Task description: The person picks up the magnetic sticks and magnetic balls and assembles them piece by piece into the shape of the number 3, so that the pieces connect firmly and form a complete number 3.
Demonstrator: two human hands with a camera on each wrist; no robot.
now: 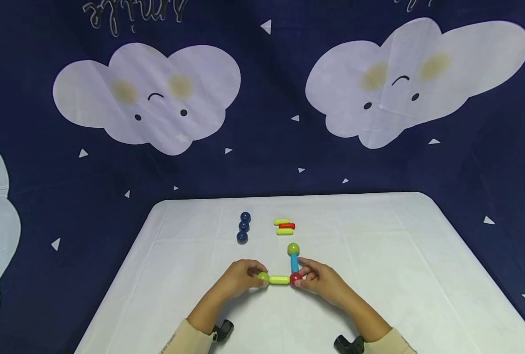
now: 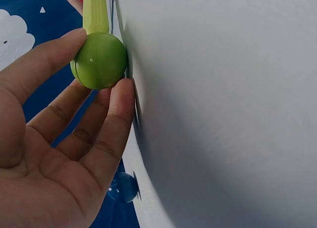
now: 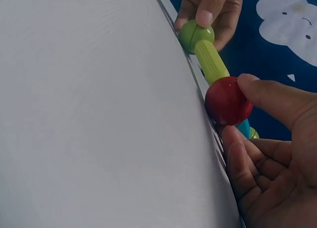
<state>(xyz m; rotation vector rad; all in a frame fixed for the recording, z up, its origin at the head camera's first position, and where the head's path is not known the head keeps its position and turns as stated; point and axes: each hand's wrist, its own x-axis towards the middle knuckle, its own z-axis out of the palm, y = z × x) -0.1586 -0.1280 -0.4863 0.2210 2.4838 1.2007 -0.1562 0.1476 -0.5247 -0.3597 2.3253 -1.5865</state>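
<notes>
A: Item one, the left hand?
B: Thumb and fingers clamped on a green ball at the left end of an L-shaped piece
A: Item two, the right hand?
B: Set apart from the other hand; thumb and fingers pinch the red ball at the corner of the L, one fingertip close beside the blue rod — contact there cannot be told
A: The piece itself?
B: On the table between the hands: a yellow-green rod runs from green ball to red ball; the blue rod leads away from the person to a second green ball
A: Loose parts?
B: Beyond the second green ball, three short rods side by side — a red rod between two yellow-green ones; to their left, three dark blue balls in a close row
A: Surroundings?
B: Beige sleeves, a black device at each wrist; a white table with rounded far corners; behind it, a dark blue cloth printed with white clouds and small white triangles
</notes>
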